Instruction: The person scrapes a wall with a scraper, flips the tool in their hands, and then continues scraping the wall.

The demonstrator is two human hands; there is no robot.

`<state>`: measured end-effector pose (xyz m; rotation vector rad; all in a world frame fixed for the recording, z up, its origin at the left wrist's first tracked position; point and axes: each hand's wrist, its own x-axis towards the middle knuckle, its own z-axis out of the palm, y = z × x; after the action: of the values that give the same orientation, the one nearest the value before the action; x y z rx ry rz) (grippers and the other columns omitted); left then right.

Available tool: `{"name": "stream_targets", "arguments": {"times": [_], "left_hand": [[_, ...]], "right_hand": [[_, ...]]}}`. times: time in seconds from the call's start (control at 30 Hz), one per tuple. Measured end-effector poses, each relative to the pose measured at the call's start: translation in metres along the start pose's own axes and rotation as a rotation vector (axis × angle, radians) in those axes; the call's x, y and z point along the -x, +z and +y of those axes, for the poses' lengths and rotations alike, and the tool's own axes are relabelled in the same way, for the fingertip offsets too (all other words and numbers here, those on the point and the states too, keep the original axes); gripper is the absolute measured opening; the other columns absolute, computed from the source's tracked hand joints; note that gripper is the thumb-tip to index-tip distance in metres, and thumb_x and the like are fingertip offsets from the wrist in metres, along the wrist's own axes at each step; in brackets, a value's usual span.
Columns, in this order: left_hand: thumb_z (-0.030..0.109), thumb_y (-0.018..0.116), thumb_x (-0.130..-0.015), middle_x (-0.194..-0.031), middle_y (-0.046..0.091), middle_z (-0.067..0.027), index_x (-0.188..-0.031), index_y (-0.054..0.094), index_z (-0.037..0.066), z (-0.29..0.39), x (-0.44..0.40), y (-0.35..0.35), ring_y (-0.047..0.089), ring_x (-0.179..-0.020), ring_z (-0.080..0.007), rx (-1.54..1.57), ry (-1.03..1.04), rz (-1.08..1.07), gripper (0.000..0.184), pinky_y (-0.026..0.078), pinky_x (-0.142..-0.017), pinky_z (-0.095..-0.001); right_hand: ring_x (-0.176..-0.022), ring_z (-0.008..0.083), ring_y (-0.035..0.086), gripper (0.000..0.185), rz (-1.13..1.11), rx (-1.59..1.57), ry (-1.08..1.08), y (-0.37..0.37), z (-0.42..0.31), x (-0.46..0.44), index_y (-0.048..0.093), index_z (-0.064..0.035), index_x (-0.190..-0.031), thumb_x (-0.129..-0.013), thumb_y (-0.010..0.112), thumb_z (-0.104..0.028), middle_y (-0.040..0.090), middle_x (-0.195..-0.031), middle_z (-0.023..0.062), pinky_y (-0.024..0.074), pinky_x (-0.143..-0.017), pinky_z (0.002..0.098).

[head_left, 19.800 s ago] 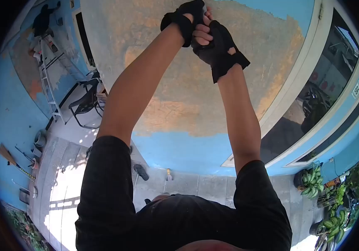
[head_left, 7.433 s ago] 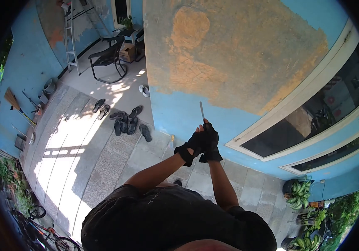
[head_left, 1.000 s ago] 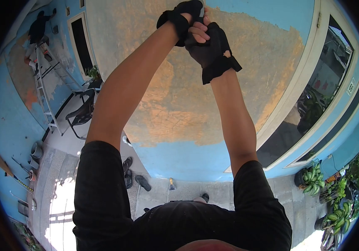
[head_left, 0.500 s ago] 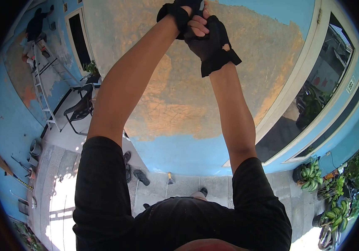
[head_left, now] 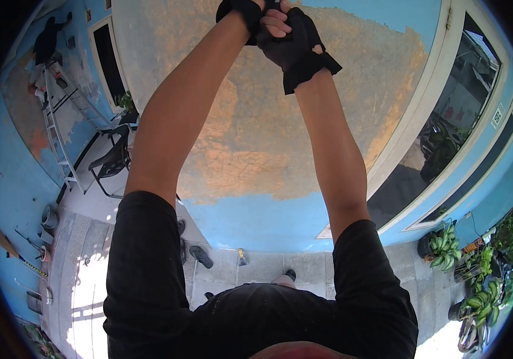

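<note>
Both hands now raised; earlier, they were low near the blue paint (head_left: 250, 218), blade showing. Left hand (head_left: 242, 11) touches right hand (head_left: 286, 37) at the upper frame edge; right fingers curled, left fingers largely hidden. Held object and exact closure: cannot tell. Wall (head_left: 322, 102) lies behind the grip, its bare patch extending below and to the right; contact unclear. Window (head_left: 442, 128) lower right of grip; scraper (head_left: 242, 258) on the floor, well below.
</note>
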<state>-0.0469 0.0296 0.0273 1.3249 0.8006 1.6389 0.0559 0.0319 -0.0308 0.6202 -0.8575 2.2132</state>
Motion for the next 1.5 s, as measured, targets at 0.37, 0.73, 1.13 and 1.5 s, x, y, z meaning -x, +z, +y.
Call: {"name": "stream_targets", "arguments": {"times": [0.37,0.73,1.13,1.5], "left_hand": [[0.036,0.047,-0.090,-0.062,0.057,-0.0098,-0.071,0.057,0.010,-0.001,0.009,-0.005,0.047,-0.039,-0.0228,-0.194,0.108,-0.006,0.034,0.041,-0.035,-0.0373],[0.039,0.051,-0.090,-0.068,0.062,-0.0077,-0.082,0.063,0.009,-0.007,-0.038,-0.016,0.056,-0.053,-0.0215,-0.248,0.150,0.019,0.034,0.048,-0.048,-0.0353],[0.040,0.049,-0.091,-0.073,0.063,-0.0054,-0.082,0.064,0.009,-0.017,-0.033,-0.022,0.059,-0.060,-0.0184,-0.201,0.201,0.065,0.036,0.047,-0.052,-0.0344],[0.042,0.049,-0.091,-0.072,0.063,-0.0052,-0.083,0.064,0.009,-0.026,-0.088,-0.031,0.059,-0.060,-0.0182,-0.421,0.273,0.007,0.037,0.047,-0.051,-0.0342]], "right_hand": [[-0.047,0.0083,0.038,0.015,-0.011,0.040,-0.048,-0.001,0.011,0.011,0.057,-0.0229,-0.104,-0.101,0.042,-0.021,0.044,-0.064,-0.0015,0.0334,-0.043,0.0224],[-0.048,0.0087,0.039,0.017,-0.030,0.022,-0.042,-0.003,0.003,-0.008,0.053,-0.0133,-0.090,-0.101,0.041,-0.019,0.044,-0.065,-0.0005,0.0332,-0.042,0.0227],[-0.047,0.0085,0.038,0.016,0.101,-0.032,-0.068,0.000,0.015,0.002,0.058,-0.0219,-0.100,-0.101,0.043,-0.020,0.044,-0.064,-0.0008,0.0325,-0.042,0.0231],[-0.047,0.0093,0.039,0.018,0.075,0.040,-0.052,0.004,0.011,-0.001,0.055,-0.0189,-0.089,-0.101,0.042,-0.020,0.045,-0.065,0.0004,0.0340,-0.042,0.0234]]}}
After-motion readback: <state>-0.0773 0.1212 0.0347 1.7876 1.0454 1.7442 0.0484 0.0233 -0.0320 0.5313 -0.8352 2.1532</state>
